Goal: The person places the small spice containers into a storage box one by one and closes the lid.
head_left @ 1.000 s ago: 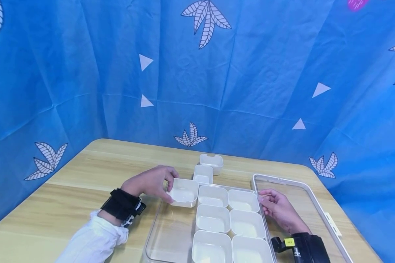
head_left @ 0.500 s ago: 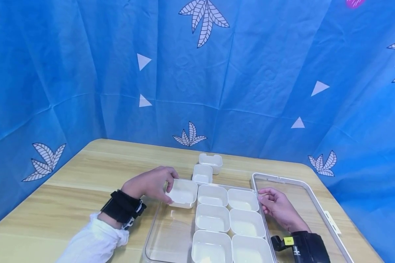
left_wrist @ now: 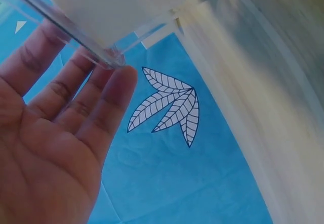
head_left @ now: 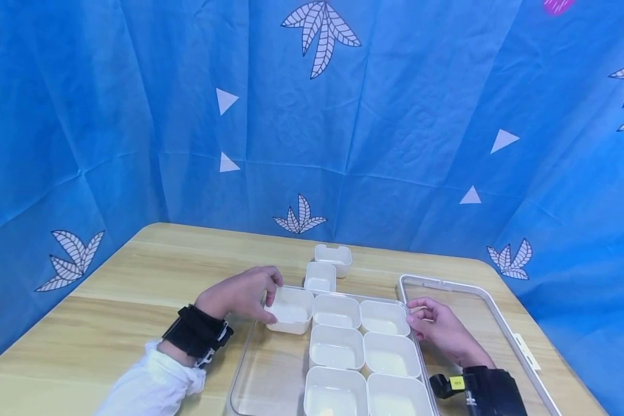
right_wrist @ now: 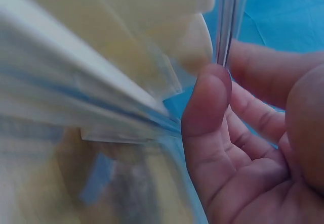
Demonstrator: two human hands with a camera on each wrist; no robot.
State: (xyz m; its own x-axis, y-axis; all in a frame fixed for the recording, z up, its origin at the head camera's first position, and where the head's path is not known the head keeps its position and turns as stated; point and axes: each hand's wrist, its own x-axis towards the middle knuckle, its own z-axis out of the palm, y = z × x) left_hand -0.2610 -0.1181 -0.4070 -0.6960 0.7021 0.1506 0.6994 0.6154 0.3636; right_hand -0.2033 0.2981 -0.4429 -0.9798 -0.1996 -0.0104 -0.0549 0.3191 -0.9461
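My left hand (head_left: 244,293) holds a small white open-topped bin (head_left: 291,309) by its left side, at the back left corner of a clear box (head_left: 244,361). In the left wrist view, fingers (left_wrist: 114,95) touch the outside of the clear corner, and the bin shows through it. My right hand (head_left: 442,329) pinches the box's right wall near the back corner. The right wrist view shows its thumb and a finger on either side of the clear edge (right_wrist: 228,21). Several white bins (head_left: 337,346) fill two columns in the box, beside the held one.
Two more white bins, a smaller one (head_left: 320,276) and a notched one (head_left: 334,259), stand behind the box. A white-framed clear lid (head_left: 491,303) lies at the right, partly under my right arm. Blue curtain (head_left: 421,115) hangs behind the wooden table (head_left: 109,300).
The held bin has sunk slightly into the box's back left corner, with my left hand still on it. My right hand stays at the right wall.
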